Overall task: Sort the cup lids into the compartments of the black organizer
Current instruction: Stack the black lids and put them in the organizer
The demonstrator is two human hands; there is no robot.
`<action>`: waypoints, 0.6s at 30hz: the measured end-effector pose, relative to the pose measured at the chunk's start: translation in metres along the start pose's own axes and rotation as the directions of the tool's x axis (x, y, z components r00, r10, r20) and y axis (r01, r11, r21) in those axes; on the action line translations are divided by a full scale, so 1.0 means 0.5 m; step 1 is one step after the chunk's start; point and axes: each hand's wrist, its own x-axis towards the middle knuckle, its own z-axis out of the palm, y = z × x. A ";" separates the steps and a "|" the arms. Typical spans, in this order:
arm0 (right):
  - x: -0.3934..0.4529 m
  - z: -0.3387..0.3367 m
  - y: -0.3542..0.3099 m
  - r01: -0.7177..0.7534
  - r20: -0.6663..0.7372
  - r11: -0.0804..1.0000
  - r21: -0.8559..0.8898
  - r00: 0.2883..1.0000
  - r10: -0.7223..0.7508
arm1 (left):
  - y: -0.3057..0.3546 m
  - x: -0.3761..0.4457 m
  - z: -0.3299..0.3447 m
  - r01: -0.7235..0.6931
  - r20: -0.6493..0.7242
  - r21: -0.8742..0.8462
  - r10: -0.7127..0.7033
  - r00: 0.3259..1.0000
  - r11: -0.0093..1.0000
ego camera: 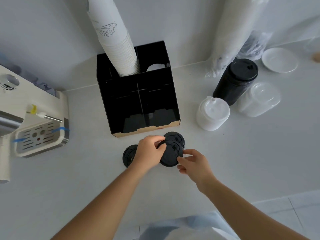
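The black organizer (pixel 138 94) stands on the white counter, with a tall stack of white paper cups (pixel 117 42) in its back left compartment. Just in front of it, both hands hold a small stack of black lids (pixel 171 155). My left hand (pixel 149 151) grips its left rim and my right hand (pixel 194 161) pinches its near right edge. Another black lid (pixel 174 136) lies behind it and a third black lid (pixel 129 155) lies under my left wrist. To the right stand a sleeve of black lids (pixel 235 82), a stack of white lids (pixel 213 113) and a stack of clear lids (pixel 259 99).
A cream coffee machine with a metal drip tray (pixel 39 137) fills the left side. A wrapped cup stack (pixel 239 28) leans on the wall at the right, next to a white saucer (pixel 279 59). The counter's front edge runs along the lower right.
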 end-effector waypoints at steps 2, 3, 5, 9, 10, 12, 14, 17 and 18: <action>0.008 -0.004 -0.002 -0.009 -0.016 1.000 0.019 1.000 0.009 | 0.005 0.021 0.001 -0.006 0.046 0.026 0.005 0.999 1.000; 0.012 -0.005 -0.004 -0.009 -0.025 1.000 0.027 1.000 0.010 | 0.007 0.029 0.001 -0.011 0.064 0.036 0.008 0.998 0.999; 0.021 -0.007 -0.008 -0.012 -0.043 0.999 0.036 0.999 0.014 | 0.009 0.044 0.004 -0.032 0.086 0.057 0.027 0.996 0.998; 0.036 -0.007 -0.018 -0.010 -0.069 0.999 0.044 0.998 0.013 | 0.010 0.064 0.012 -0.046 0.090 0.097 0.037 0.995 0.994; 0.039 -0.007 -0.021 -0.007 -0.071 0.999 0.041 0.997 0.010 | 0.010 0.068 0.014 -0.046 0.086 0.098 0.038 0.996 0.994; 0.044 -0.006 -0.025 0.002 -0.078 1.000 0.022 0.997 0.000 | 0.010 0.075 0.019 -0.043 0.080 0.096 0.035 0.996 0.994; 0.048 -0.005 -0.026 0.003 -0.085 1.000 -0.001 0.996 -0.003 | 0.008 0.079 0.024 -0.036 0.087 0.095 0.028 0.996 0.995; 0.051 -0.004 -0.029 -0.018 -0.091 1.000 -0.006 0.996 0.018 | 0.005 0.086 0.032 -0.020 0.103 0.088 0.010 0.995 0.996; 0.052 -0.003 -0.031 -0.024 -0.095 1.000 -0.006 0.995 0.023 | 0.005 0.087 0.033 -0.016 0.104 0.085 0.007 0.995 0.996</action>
